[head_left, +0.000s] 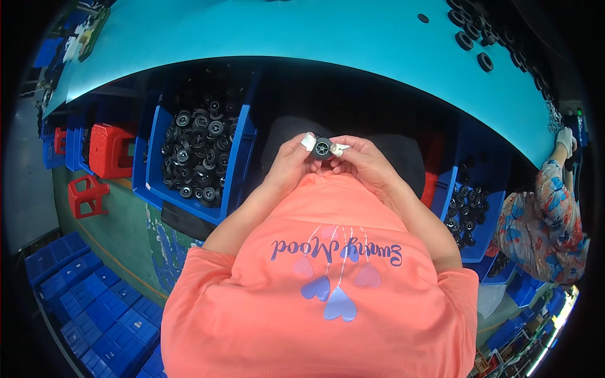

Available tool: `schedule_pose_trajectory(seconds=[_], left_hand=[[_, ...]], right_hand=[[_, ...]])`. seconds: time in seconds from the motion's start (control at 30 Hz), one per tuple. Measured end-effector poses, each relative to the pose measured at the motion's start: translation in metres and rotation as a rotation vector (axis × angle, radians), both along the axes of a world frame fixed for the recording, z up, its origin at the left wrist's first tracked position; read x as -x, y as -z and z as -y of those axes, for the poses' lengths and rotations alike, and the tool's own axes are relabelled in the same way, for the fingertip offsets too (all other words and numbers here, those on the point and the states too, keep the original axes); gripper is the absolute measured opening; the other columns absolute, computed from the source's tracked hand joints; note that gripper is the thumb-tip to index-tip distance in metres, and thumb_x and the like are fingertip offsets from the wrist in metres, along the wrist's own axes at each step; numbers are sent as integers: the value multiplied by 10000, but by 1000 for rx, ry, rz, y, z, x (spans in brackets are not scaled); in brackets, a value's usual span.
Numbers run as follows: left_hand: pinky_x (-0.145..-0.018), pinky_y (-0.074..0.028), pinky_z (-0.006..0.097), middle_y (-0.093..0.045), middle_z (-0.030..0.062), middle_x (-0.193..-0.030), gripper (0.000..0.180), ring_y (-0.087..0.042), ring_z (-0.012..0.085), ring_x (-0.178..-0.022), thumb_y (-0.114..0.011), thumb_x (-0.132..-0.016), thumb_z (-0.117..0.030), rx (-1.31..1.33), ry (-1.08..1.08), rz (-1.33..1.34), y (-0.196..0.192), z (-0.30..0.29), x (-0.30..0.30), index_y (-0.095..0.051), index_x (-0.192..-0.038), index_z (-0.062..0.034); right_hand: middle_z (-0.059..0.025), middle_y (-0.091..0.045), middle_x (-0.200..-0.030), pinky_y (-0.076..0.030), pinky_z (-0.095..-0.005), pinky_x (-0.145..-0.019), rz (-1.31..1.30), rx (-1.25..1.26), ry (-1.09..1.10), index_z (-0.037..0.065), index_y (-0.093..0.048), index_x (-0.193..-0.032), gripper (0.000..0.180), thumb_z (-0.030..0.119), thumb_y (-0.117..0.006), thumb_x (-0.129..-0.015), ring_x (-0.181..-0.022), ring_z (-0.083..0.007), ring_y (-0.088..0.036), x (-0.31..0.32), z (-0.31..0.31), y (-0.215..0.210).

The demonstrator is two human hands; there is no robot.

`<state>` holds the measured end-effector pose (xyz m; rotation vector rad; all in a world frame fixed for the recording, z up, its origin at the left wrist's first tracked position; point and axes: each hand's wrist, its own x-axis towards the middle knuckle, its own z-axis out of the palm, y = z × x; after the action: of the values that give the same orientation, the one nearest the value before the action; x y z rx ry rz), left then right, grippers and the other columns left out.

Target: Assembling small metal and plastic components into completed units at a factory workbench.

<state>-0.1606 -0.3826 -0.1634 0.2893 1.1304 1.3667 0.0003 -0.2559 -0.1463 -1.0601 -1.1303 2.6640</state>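
Note:
A small black wheel point(322, 148) with a spoked hub sits between my hands, held just above my lap. My left hand point(291, 162) is closed on its left side, and a white wrap covers the thumb tip. From the other side my right hand point(360, 161) grips the same wheel, its thumb also wrapped in white. The fingers beneath the wheel are partly hidden. Left of my lap, a blue bin point(232, 170) holds a heap of similar black wheels point(199, 148) with grey and black hubs.
A turquoise table point(265, 34) curves across the front, with black tyres point(464, 41) at its far right. Another blue bin point(488, 236) of wheels stands at right, near a co-worker point(539, 220) in a floral top. Red stools point(107, 151) and stacked blue crates point(94, 309) are at left.

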Motion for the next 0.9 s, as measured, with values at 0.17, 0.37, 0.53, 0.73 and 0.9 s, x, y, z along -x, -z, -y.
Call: schedule_pose_trajectory(seconds=[0.17,0.37,0.53,0.73,0.9], left_hand=[[-710,-520,242,-638,49,-939,357,-565,98,-753,-506,-1084,-379,11,12,-20,7,-2,3,-603,-1115,-37],[-809,-577,284,-647,93,-1082,369,-645,123,-957,-623,-1017,-116,-156,12,-243,-10,-7,-1,-537,-1362,-15],[-981,-540,296,-638,106,-1208,606,-640,153,-1120,-739,-894,11,-153,75,-223,-3,-9,-3,-493,-1447,-8],[-982,-547,299,-638,101,-1191,563,-645,143,-1100,-723,-898,31,-120,104,-286,-2,-11,0,-521,-1422,1],[-920,-550,283,-633,70,-1153,536,-644,130,-1047,-752,-872,12,-95,69,-396,-4,-12,0,-569,-1376,-12]], right_hand=[[-96,-718,-1042,-564,-205,-740,17,-42,17,-22,-653,-1222,277,133,-639,-994,-802,-84,-665,2,-3,3],[-85,-708,-1018,-573,-200,-750,35,17,87,-17,-650,-1217,261,105,-640,-986,-788,-77,-665,3,-7,10],[-75,-693,-993,-581,-201,-769,0,38,74,-18,-644,-1229,264,105,-616,-997,-783,-69,-655,1,-9,15],[-67,-680,-971,-582,-209,-764,-8,44,63,-26,-639,-1251,278,108,-587,-1013,-774,-73,-645,-1,-11,21],[-68,-674,-1009,-574,-211,-734,45,-3,103,-24,-639,-1271,294,119,-589,-1019,-776,-78,-625,5,-14,16]])
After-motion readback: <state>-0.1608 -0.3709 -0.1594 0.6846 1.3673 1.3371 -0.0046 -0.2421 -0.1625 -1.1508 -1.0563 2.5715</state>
